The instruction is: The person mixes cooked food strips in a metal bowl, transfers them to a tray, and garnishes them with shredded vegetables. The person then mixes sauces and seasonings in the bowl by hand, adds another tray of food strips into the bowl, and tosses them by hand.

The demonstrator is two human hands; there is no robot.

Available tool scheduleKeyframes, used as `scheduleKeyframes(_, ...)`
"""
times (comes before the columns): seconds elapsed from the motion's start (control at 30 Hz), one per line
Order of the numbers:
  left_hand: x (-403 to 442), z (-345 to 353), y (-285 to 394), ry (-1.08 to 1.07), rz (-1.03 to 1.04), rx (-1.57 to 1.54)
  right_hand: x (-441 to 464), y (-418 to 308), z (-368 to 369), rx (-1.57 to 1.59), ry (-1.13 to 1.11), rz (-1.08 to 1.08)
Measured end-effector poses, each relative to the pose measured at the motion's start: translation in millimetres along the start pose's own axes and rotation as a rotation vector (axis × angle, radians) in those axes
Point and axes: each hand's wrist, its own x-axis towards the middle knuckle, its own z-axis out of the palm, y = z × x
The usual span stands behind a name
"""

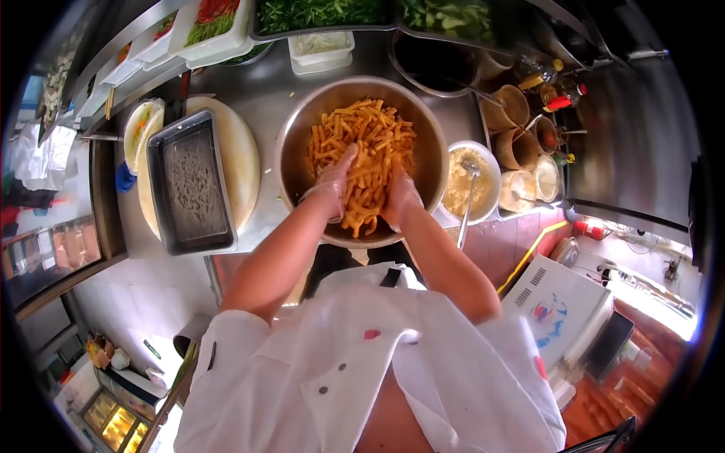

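Observation:
A wide steel mixing bowl holds a heap of sauce-coated orange food strips, whose exact kind I cannot make out. My left hand, in a clear plastic glove, cups the strips from the left, its thumb lying over them. From the right, my right hand, gloved likewise, closes in on the same mound. Most fingers of both hands are buried under the strips. A band of strips lies between my palms and reaches toward the near rim.
Left of the bowl, a black tray rests on a round board. On the right stand a bowl of pale paste with a spoon, and several seasoning pots. Containers of chopped greens line the back.

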Motion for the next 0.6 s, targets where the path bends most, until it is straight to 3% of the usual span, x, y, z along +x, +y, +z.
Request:
scheduleKeyframes(0.07,-12,8,10,0.006,0.020,0.064,-3,-8,-8,-0.023,-0.064,-0.027)
scheduleKeyframes(0.2,-36,38,22,0.157,0.163,0.188,-7,-23,-3,-0.174,0.059,-0.084)
scheduleKeyframes(0.27,-24,31,25,0.178,0.210,0.214,-25,-30,-6,-1.220,0.091,-0.488)
scheduleKeyframes(0.37,-25,16,30,0.348,0.339,0.397,-11,-37,-15,-0.737,0.113,-0.281)
scheduleKeyframes(0.4,-21,-5,38,0.299,0.318,0.428,-16,-46,-21,-0.959,0.167,-0.384)
scheduleKeyframes(0.43,-16,-23,45,0.251,0.301,0.463,-11,-57,-14,-0.931,0.294,-0.307)
scheduleKeyframes(0.5,-15,-30,46,0.382,0.388,0.482,-1,-81,-1,-0.837,0.541,-0.156)
scheduleKeyframes(0.6,35,-59,39,0.453,0.407,0.389,71,-77,-56,-1.089,0.545,-0.260)
